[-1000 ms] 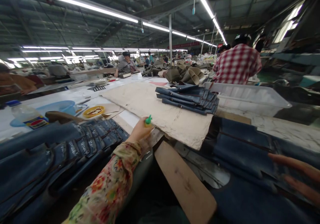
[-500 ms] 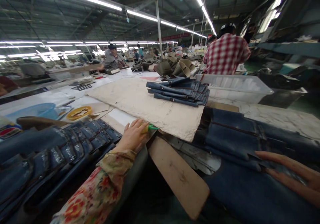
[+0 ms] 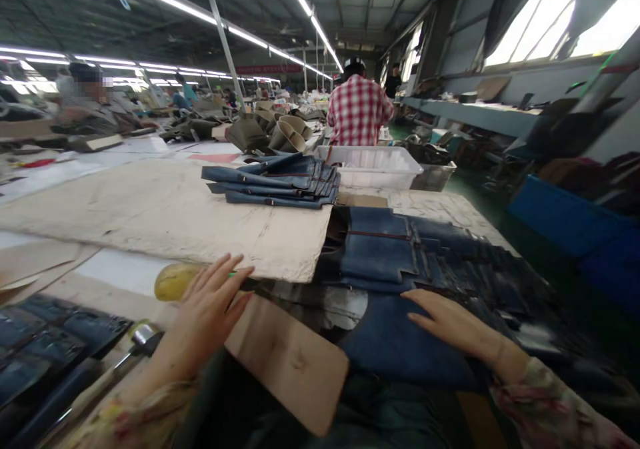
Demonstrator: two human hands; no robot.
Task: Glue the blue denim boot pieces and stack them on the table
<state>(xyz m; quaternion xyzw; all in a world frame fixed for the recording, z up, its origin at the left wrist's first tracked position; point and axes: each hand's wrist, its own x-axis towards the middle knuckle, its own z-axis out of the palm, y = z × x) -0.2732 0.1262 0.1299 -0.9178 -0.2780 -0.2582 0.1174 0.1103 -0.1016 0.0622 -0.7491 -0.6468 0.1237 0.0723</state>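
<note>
Two hands work at the near edge of the table (image 3: pixel 125 272). The left hand (image 3: pixel 207 319) is released, fingers spread and grasping nothing, hovering over the left end of a brown board (image 3: pixel 287 359) and just right of a yellowish bottle (image 3: pixel 173 281) that lies on its side. The right hand (image 3: pixel 453 325) lies flat, fingers extended, pressing on a dark denim piece (image 3: pixel 395 345) at near centre; it grips nothing. More cut denim pieces (image 3: pixel 395 249) fan out just beyond it, toward the right edge. Farther off, a folded denim stack (image 3: pixel 275 181) rests on a pale paper sheet (image 3: pixel 165 212). At near left a hammer (image 3: pixel 140 339) lies beside overlapping denim panels (image 3: pixel 45 349).

The bottle, lying loose, could roll if the left hand brushes it. The fanned pieces sit close to the table's right edge, so a sideways drag by the flat right hand might slide them off or disorder them.
</note>
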